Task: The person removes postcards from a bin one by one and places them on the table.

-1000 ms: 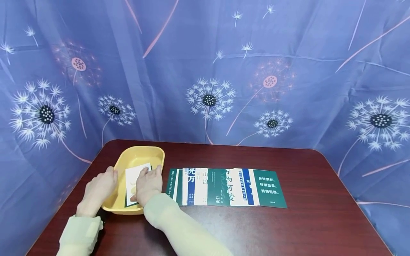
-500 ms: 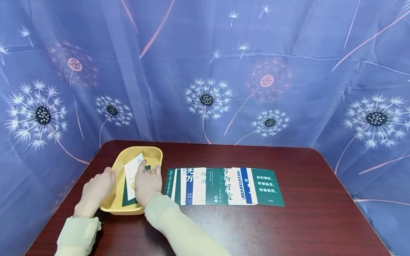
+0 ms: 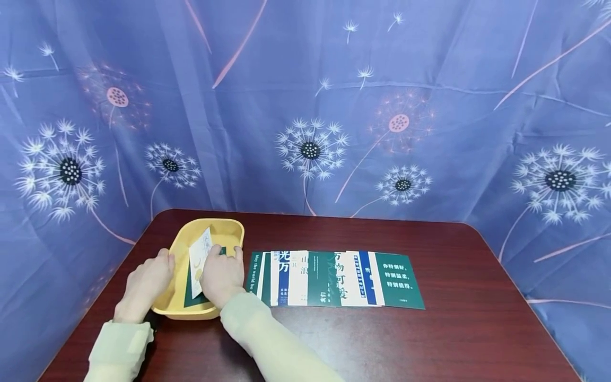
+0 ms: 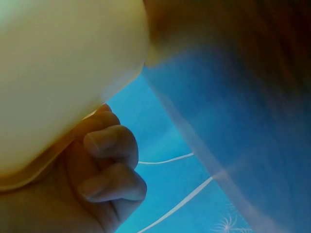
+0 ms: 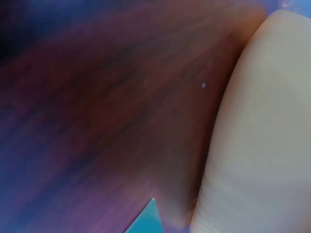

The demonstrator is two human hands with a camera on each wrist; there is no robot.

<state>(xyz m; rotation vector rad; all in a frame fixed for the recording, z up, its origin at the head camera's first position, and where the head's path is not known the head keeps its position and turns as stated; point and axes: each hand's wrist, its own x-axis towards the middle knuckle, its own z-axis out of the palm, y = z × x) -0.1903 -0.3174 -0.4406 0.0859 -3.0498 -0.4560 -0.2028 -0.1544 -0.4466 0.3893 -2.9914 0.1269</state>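
At the table's left, a yellow plastic basin (image 3: 174,305) holds some cards. My left hand (image 3: 147,281) grips its left rim; in the left wrist view its curled fingers (image 4: 116,187) lie against the basin wall (image 4: 63,73). Inside the basin, my right hand (image 3: 223,277) pinches a white card (image 3: 197,268) with a yellowish print. That card stands tilted, its right edge hidden by the hand. Below it lies a dark green card (image 3: 192,300), partly covered. My right fingertips and thumb are mostly out of sight.
Right of the basin, an overlapping row of green, white and blue cards (image 3: 324,278) with printed characters lies on the dark red wooden table (image 3: 406,339). A blue dandelion-print curtain (image 3: 267,132) hangs behind the table and at its sides.
The white card, flatter in the basin a second ago, has turned and now stands more steeply on edge. My right fingers have drawn in around it. The left hand stays on the rim.
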